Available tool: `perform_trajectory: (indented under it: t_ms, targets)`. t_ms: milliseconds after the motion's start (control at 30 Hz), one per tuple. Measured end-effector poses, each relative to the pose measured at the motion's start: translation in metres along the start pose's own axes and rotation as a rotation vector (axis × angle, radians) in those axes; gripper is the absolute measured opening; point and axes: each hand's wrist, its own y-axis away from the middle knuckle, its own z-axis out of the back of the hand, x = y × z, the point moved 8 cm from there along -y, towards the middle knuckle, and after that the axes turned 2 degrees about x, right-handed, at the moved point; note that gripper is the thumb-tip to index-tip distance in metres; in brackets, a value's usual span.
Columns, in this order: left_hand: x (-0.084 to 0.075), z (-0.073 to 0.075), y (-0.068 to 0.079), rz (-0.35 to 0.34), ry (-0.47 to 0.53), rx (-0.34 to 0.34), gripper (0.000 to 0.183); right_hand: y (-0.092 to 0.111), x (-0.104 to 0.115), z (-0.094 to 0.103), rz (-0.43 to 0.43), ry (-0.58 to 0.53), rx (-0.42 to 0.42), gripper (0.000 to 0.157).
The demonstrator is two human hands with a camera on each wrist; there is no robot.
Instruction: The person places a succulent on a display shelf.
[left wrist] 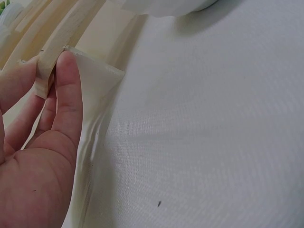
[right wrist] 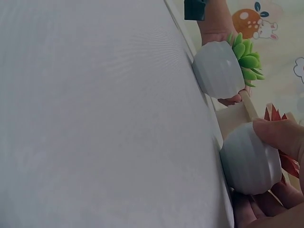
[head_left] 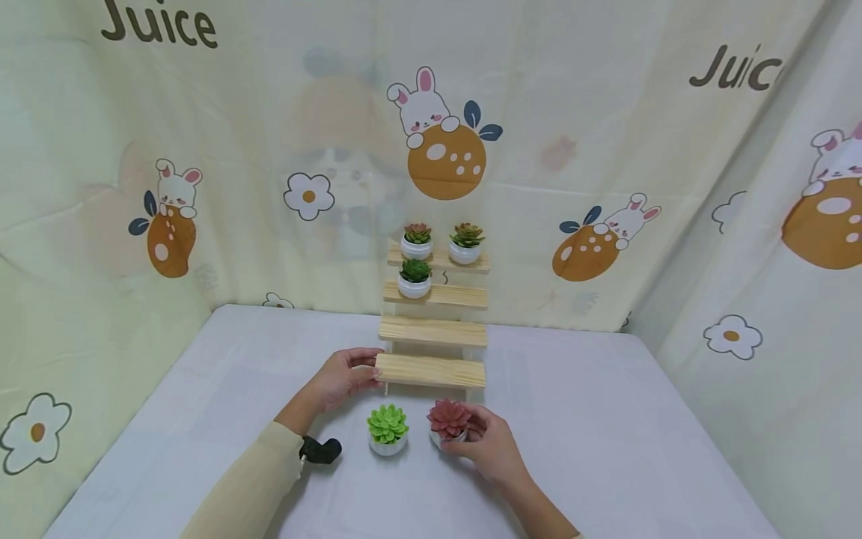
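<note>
At the left end of the lowest step of a wooden tiered shelf (head_left: 431,370), my left hand (head_left: 346,380) pinches the board between thumb and fingers; the left wrist view shows the board's end (left wrist: 47,71) in that pinch. My right hand (head_left: 491,445) holds a red succulent (head_left: 448,418) in a white ribbed pot (right wrist: 251,159), thumb on the near side and fingers curled round the far side. The pot's base is right at the tabletop. Left of it stands a bright green succulent (head_left: 387,424) in a white pot (right wrist: 218,70), untouched.
Two potted succulents, one reddish (head_left: 417,233) and one green-brown (head_left: 467,236), stand on the shelf's top step. A dark green succulent (head_left: 414,271) sits at the left of the step below. Behind the white-covered table (head_left: 572,419) hangs a printed curtain (head_left: 256,224).
</note>
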Motion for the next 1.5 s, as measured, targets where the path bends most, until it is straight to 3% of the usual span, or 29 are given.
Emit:
perform_trajectory:
  t_ms: [1000, 1500]
  targets:
    - [-0.0016, 0.0014, -0.0010, -0.012, 0.035, 0.007, 0.052, -0.0018, 0.0010, -0.0014, 0.041, -0.007, -0.013, 0.066]
    - [0.0000, -0.0006, 0.0000, -0.012, 0.027, 0.012, 0.052, -0.0060, -0.0016, 0.0050, -0.004, -0.064, -0.048, 0.064]
